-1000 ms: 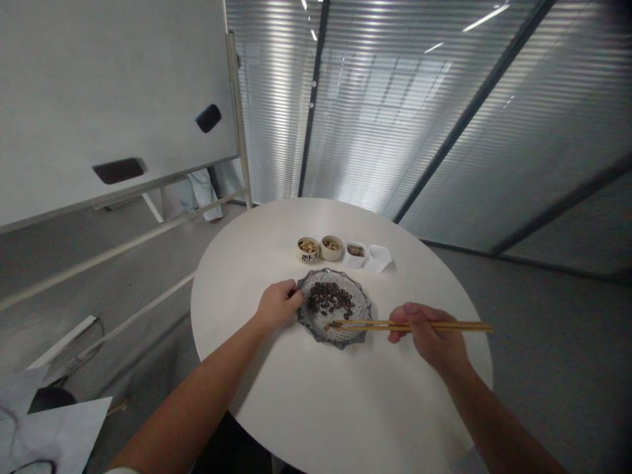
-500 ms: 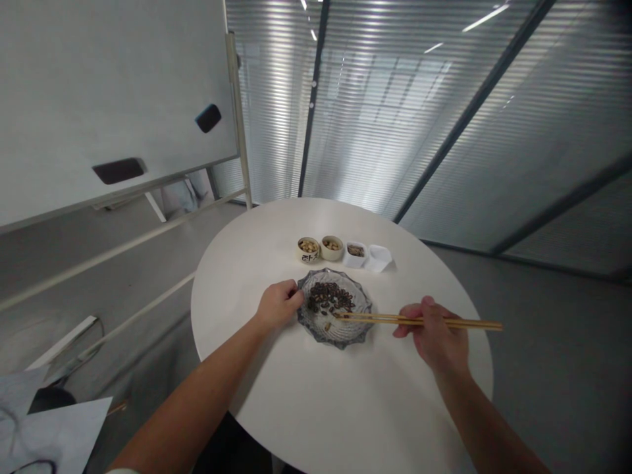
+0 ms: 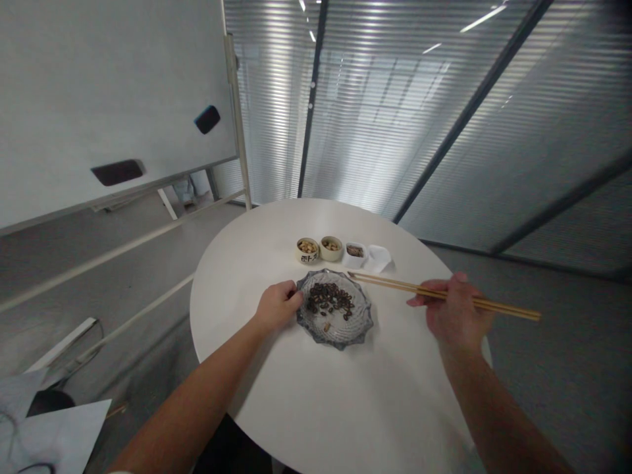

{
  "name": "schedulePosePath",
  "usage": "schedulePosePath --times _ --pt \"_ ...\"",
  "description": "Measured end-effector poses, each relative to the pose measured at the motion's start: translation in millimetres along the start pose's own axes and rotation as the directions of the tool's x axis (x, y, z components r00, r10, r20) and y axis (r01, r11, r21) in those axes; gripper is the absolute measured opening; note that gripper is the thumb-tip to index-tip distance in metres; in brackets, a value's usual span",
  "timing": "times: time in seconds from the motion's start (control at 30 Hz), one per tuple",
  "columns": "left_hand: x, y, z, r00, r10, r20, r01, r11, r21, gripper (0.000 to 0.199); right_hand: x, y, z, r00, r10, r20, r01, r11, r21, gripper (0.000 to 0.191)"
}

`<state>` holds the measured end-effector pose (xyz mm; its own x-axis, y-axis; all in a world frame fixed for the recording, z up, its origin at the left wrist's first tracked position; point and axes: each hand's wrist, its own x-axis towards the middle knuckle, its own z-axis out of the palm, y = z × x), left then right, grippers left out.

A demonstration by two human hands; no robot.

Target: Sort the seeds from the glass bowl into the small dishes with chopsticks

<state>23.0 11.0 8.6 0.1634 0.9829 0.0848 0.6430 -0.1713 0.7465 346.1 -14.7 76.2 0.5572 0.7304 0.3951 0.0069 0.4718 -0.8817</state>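
My left hand point(image 3: 279, 307) is closed on the left rim of a scalloped clear glass plate point(image 3: 351, 336). Dark brown beans or seeds point(image 3: 330, 296) are heaped on the plate, and one light brown piece point(image 3: 326, 327) lies near its front. My right hand point(image 3: 457, 309) grips a pair of wooden chopsticks point(image 3: 390, 283), their tips close together by the plate's far rim. A tiny dark bit seems to sit at the tips, too small to name. Just beyond the tips stands a small white dish point(image 3: 354, 254) with brownish pieces in it.
Two round cream tubs point(image 3: 307, 251) holding tan nut-like pieces stand left of the white dish; one bears dark lettering. To its right is another white dish point(image 3: 379, 259). All rest on a round white table point(image 3: 316, 395). A whiteboard point(image 3: 113, 85) stands at the left.
My right hand has moved up and to the right, bringing the chopstick tips from the middle of the plate to its far rim. My left hand has stayed on the rim.
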Motion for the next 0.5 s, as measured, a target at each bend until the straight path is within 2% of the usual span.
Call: schedulePosePath --times 0.13,0.23,0.37,0.5 --pt "0.2 -0.7 0.4 1.0 0.003 0.002 -0.003 1.0 0.003 0.028 40.5 17.8 15.0 0.994 -0.068 -0.085 0.064 0.996 -0.054 0.049" --pt "0.2 -0.7 0.3 1.0 0.006 0.0 -0.006 1.0 0.004 0.028 62.5 35.7 25.3 0.994 -0.045 -0.101 0.034 0.993 -0.11 0.049" --pt "0.3 -0.9 0.4 1.0 -0.001 0.006 0.001 1.0 0.013 0.028 70.9 53.0 27.8 0.996 0.031 -0.085 -0.04 0.994 -0.1 0.046" --pt "0.5 -1.2 0.6 1.0 0.018 0.001 -0.018 0.999 0.027 0.029 68.1 56.8 22.9 0.997 0.071 -0.032 -0.074 0.993 -0.089 0.043"
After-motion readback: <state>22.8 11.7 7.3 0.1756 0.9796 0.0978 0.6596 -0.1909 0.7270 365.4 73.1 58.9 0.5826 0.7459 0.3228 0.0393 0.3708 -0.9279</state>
